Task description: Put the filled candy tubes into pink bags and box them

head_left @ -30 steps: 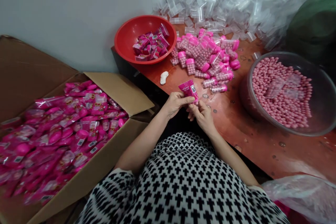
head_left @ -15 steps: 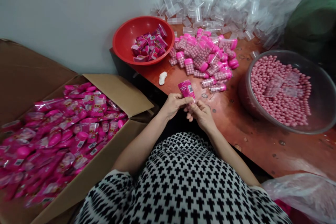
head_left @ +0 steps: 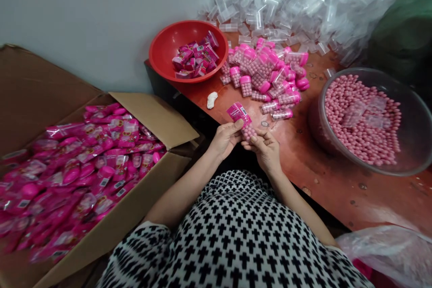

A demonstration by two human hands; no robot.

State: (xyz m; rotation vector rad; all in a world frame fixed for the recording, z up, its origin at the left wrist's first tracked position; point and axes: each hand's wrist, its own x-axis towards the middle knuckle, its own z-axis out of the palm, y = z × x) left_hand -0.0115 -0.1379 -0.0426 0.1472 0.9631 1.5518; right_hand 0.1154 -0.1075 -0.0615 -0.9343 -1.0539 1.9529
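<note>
In front of my body, my left hand point(head_left: 228, 138) pinches a pink printed wrapper point(head_left: 238, 112) with a barcode on it. My right hand point(head_left: 266, 147) grips a small clear bottle of pink beads point(head_left: 249, 132) from its lower right side. Bottle and wrapper meet between my hands; how far one sits inside the other I cannot tell. Just beyond them lies a heap of bead-filled bottles with pink caps point(head_left: 261, 69). To the left, a red bowl point(head_left: 160, 60) contains several pink wrappers point(head_left: 197, 60).
An open cardboard box point(head_left: 153, 119) at the left is full of pink-wrapped bottles point(head_left: 87, 173). Empty clear bottles point(head_left: 280, 0) pile up at the back. A large tub point(head_left: 317, 117) of pink beads point(head_left: 362, 121) stands right. A white lump point(head_left: 212, 100) lies on the reddish table point(head_left: 324, 184).
The bead-filled bottle, mostly hidden by my fingers before, now shows below the wrapper. My right hand has shifted slightly right and down, and the wrapper tilts more to the left.
</note>
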